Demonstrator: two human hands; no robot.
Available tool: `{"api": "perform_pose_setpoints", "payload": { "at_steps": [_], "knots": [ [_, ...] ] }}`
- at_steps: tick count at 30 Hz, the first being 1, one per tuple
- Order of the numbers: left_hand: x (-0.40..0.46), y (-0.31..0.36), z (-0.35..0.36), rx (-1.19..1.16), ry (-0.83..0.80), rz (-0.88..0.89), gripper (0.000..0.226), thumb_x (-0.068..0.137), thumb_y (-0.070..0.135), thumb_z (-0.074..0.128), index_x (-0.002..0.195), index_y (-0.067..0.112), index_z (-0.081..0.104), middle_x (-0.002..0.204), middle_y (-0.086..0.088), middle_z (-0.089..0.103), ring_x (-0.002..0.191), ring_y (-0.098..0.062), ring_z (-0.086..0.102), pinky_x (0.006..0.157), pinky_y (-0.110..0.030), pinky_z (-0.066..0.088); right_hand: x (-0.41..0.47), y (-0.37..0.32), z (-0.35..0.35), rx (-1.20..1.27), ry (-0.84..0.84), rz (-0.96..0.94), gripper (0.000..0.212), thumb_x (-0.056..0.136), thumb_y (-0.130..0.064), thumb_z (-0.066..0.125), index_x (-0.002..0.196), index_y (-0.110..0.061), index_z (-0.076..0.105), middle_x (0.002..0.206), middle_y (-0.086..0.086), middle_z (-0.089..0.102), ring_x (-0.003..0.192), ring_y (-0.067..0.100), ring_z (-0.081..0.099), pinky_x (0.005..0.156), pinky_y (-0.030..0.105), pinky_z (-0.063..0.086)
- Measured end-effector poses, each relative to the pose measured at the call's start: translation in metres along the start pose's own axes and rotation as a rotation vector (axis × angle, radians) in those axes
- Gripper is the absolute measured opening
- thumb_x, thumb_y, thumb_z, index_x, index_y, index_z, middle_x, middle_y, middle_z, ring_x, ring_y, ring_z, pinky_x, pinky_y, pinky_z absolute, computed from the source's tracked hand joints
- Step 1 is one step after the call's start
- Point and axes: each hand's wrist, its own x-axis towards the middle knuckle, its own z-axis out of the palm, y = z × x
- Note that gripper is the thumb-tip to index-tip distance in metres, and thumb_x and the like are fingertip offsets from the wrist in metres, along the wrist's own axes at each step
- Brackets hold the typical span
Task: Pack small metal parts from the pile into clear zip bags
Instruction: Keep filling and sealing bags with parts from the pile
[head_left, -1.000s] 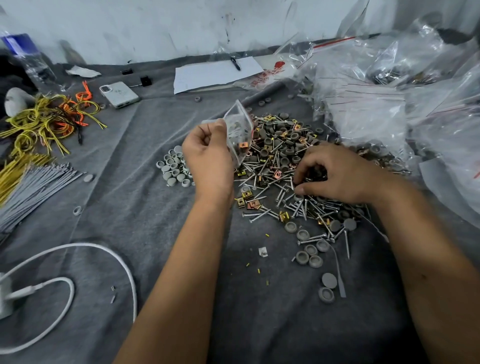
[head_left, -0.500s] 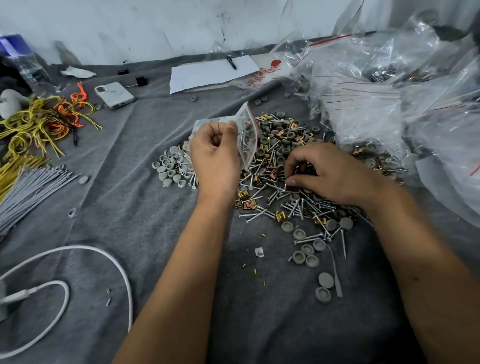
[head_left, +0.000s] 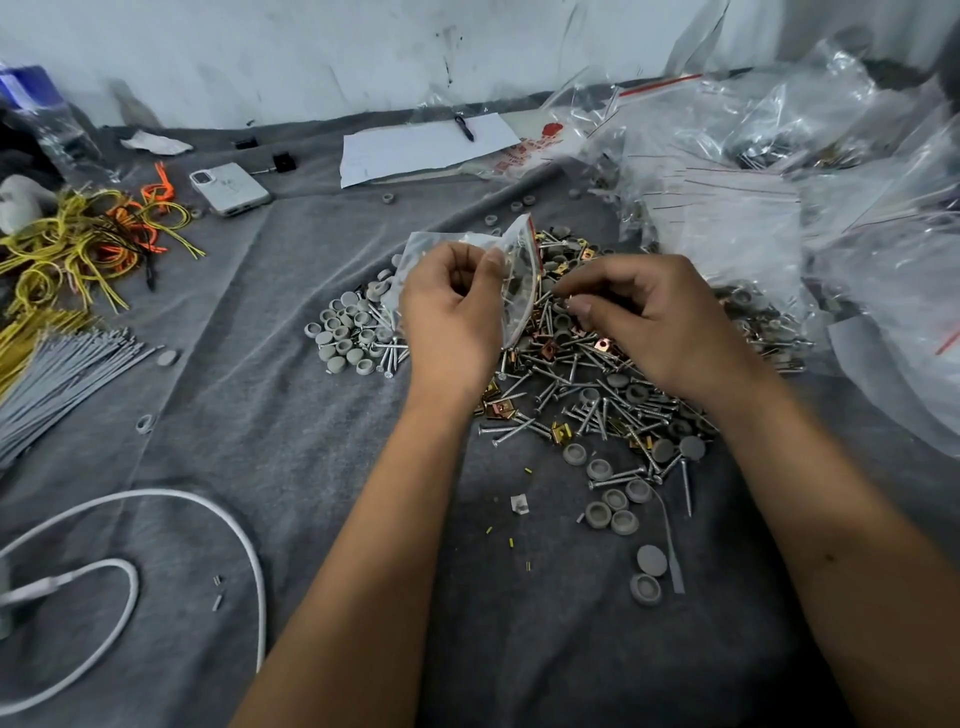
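A pile of screws, brass clips and grey caps (head_left: 587, 384) lies on the grey cloth in the middle. My left hand (head_left: 452, 317) pinches a small clear zip bag (head_left: 519, 275) with a red strip, held above the pile's left edge with its mouth facing right. My right hand (head_left: 654, 322) hovers just right of the bag's mouth, fingers curled and pinching small metal parts at the fingertips; what exactly they are is too small to tell. A smaller heap of grey caps (head_left: 345, 332) sits left of my left hand.
Heaps of clear bags (head_left: 779, 208) fill the right side. A phone (head_left: 228, 187), paper with a pen (head_left: 421, 145), yellow and orange wires (head_left: 83, 244), grey ties (head_left: 57, 379) and a white cable (head_left: 171, 519) lie to the left. Loose caps (head_left: 618, 509) sit nearer me.
My right hand has lifted off the pile with parts pinched and moved left to the bag's mouth. My left hand has turned the bag's opening toward it.
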Motion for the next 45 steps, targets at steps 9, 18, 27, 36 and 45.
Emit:
{"api": "perform_pose_setpoints", "payload": {
  "at_steps": [9,18,27,36,45],
  "knots": [
    [0.000,0.001,-0.002,-0.006,0.016,0.002,0.020,0.103,0.014,0.062,0.083,0.008,0.063,0.064,-0.002,0.055,0.054,-0.010,0.045,0.052,-0.025,0.039,-0.002,-0.001,0.006,-0.085,-0.020,-0.065,0.024,0.081,-0.014,0.086,0.103,-0.022,0.079,0.100,-0.011,0.075,0.094,0.005,0.072,0.088,0.029,0.060],
    [0.001,0.003,-0.004,-0.008,0.010,-0.030,0.024,0.104,0.015,0.061,0.080,0.014,0.061,0.060,0.003,0.050,0.052,-0.011,0.042,0.052,-0.028,0.037,0.000,0.008,-0.005,-0.345,0.185,-0.018,0.010,0.091,-0.026,0.078,0.097,-0.018,0.079,0.080,-0.016,0.067,0.070,-0.006,0.062,0.069,0.010,0.049],
    [0.001,0.002,-0.003,0.003,0.013,-0.035,0.024,0.103,0.016,0.062,0.079,0.015,0.061,0.059,0.005,0.049,0.052,-0.011,0.041,0.052,-0.029,0.035,0.001,0.015,-0.004,-0.618,-0.018,0.089,0.037,0.085,-0.026,0.083,0.119,-0.018,0.072,0.094,-0.006,0.060,0.086,0.016,0.058,0.078,0.029,0.044],
    [0.000,0.000,-0.002,-0.008,-0.004,-0.015,0.022,0.104,0.014,0.061,0.082,0.010,0.062,0.056,0.009,0.049,0.048,-0.007,0.040,0.049,-0.027,0.036,0.004,-0.003,0.015,-0.754,-0.016,0.048,0.030,0.088,-0.023,0.079,0.117,-0.017,0.072,0.112,0.009,0.072,0.107,0.029,0.065,0.093,0.042,0.055],
    [-0.001,-0.002,-0.002,-0.028,-0.009,-0.001,0.020,0.103,0.012,0.061,0.084,0.007,0.062,0.056,0.010,0.051,0.047,-0.004,0.042,0.049,-0.022,0.036,0.006,0.003,0.024,-0.730,-0.065,0.055,0.022,0.095,-0.015,0.069,0.117,-0.012,0.071,0.114,0.010,0.070,0.111,0.028,0.062,0.100,0.042,0.051]
  ]
}}
